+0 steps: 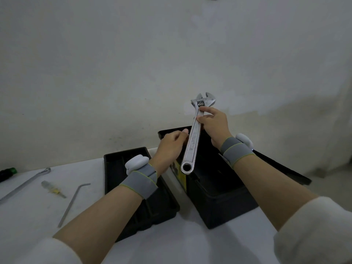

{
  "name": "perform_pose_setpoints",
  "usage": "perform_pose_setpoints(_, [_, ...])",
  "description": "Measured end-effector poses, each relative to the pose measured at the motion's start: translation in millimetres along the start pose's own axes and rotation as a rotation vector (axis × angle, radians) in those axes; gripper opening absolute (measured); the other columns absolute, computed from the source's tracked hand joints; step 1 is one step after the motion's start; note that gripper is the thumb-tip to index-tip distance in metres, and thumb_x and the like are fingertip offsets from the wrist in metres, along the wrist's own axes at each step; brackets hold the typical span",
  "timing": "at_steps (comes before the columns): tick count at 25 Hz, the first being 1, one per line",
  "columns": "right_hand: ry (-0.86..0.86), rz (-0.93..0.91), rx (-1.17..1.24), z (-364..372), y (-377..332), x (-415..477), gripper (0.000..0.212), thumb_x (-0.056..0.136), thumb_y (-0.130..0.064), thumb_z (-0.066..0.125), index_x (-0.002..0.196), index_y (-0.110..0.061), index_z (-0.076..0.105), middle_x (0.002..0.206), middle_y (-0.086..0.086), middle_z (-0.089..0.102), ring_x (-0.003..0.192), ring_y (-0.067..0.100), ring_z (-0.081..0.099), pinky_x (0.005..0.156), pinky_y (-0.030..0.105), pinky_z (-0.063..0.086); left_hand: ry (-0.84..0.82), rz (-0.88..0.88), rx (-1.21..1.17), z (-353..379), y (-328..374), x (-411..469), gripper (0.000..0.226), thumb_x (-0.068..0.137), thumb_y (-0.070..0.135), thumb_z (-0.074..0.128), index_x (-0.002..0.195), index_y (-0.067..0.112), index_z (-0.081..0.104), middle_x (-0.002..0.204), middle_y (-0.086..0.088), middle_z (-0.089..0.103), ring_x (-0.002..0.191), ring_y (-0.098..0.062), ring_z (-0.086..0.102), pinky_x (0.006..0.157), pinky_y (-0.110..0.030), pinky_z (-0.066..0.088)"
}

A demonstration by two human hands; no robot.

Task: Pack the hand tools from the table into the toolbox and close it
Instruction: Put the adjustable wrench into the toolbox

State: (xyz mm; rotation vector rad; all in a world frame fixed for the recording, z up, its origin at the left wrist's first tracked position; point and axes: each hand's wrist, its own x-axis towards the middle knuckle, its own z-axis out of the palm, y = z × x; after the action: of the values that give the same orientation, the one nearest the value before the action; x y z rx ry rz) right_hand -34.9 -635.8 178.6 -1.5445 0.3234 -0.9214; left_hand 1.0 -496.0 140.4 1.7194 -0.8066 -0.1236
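Right hand [213, 124] pinches the wrench [194, 138] above the open toolbox [224, 204], left hand [170, 147] steadying; next, lower it inside.

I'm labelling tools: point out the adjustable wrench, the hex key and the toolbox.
adjustable wrench [192, 141], head view, mid handle.
hex key [73, 201], head view, long shaft.
toolbox [224, 210], head view, front wall.

right hand [214, 123] grips wrench [196, 134] | left hand [170, 147] touching | toolbox [219, 191] open
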Motion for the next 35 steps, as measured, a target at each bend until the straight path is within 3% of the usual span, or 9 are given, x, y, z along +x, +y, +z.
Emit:
perform_pose_setpoints(3, [-0.024,-0.014,-0.052,-12,7,12,0.034,0.082,0.005,0.059,0.114,-0.005,0.062,0.063,0.007,0.055,0.055,0.015,0.051,0.06,0.024,0.046,0.042,-0.02,0.052,2,-17,11,0.04,0.098,0.04,0.035,0.106,0.015,0.064,0.107,-0.002,0.069,0.101,-0.015,0.056,0.079,-0.026,0.038])
perform_pose_setpoints(10, [-0.144,0.051,-0.089,-16,28,46,0.031,0.081,0.005,0.059,0.109,-0.005,0.064,0.073,0.014,0.061,0.063,0.023,0.057,0.064,0.026,0.048,0.054,-0.005,0.3,3,-44,48,0.041,0.1,0.036,0.033,0.127,0.012,0.053,0.134,-0.009,0.052,0.124,-0.027,0.047,0.101,-0.035,0.036])
perform_pose_setpoints(15, [-0.286,0.166,-0.132,-20,51,52,0.032,0.08,0.009,0.058,0.109,-0.002,0.064,0.087,0.023,0.063,0.077,0.034,0.06,0.085,0.045,0.052,0.032,-0.002,0.308,8,-44,71,0.04,0.101,0.027,0.031,0.13,0.004,0.048,0.141,-0.013,0.045,0.131,-0.026,0.039,0.105,-0.03,0.029])
perform_pose_setpoints(20, [-0.415,0.236,-0.297,-27,68,51,0.038,0.079,0.012,0.059,0.115,0.002,0.062,0.074,0.004,0.058,0.066,0.019,0.059,0.083,0.035,0.054,0.06,-0.072,0.31,18,-59,79,0.047,0.102,0.027,0.029,0.144,0.005,0.03,0.154,-0.01,0.026,0.144,-0.026,0.019,0.119,-0.037,0.017])
perform_pose_setpoints(24, [-0.47,0.247,-0.438,-26,74,51,0.034,0.08,0.008,0.061,0.111,-0.003,0.064,0.1,0.01,0.055,0.091,0.026,0.056,0.099,0.042,0.048,0.085,-0.084,0.251,18,-62,80,0.048,0.101,0.031,0.029,0.144,0.01,0.031,0.155,-0.008,0.027,0.145,-0.024,0.018,0.119,-0.04,0.016])
perform_pose_setpoints(26, [-0.484,0.244,-0.5,-26,76,50,0.033,0.079,0.008,0.061,0.11,-0.004,0.066,0.101,0.011,0.054,0.089,0.026,0.054,0.095,0.039,0.05,0.085,-0.073,0.225,17,-63,78,0.047,0.101,0.031,0.03,0.143,0.011,0.032,0.155,-0.007,0.028,0.145,-0.024,0.019,0.119,-0.04,0.017])
perform_pose_setpoints(30, [-0.515,0.252,-0.59,-29,81,44,0.034,0.08,0.007,0.062,0.112,-0.002,0.065,0.082,0.01,0.06,0.071,0.024,0.055,0.071,0.03,0.05,0.053,-0.065,0.198,15,-66,77,0.046,0.101,0.031,0.032,0.143,0.013,0.033,0.154,-0.006,0.028,0.145,-0.023,0.019,0.119,-0.041,0.018])
perform_pose_setpoints(35, [-0.601,0.247,-0.66,-27,87,39,0.035,0.079,0.005,0.065,0.112,-0.003,0.066,0.083,0.015,0.06,0.071,0.025,0.055,0.074,0.031,0.05,0.048,-0.045,0.209,12,-68,77,0.045,0.101,0.031,0.032,0.142,0.014,0.034,0.154,-0.005,0.03,0.145,-0.023,0.02,0.119,-0.043,0.018])
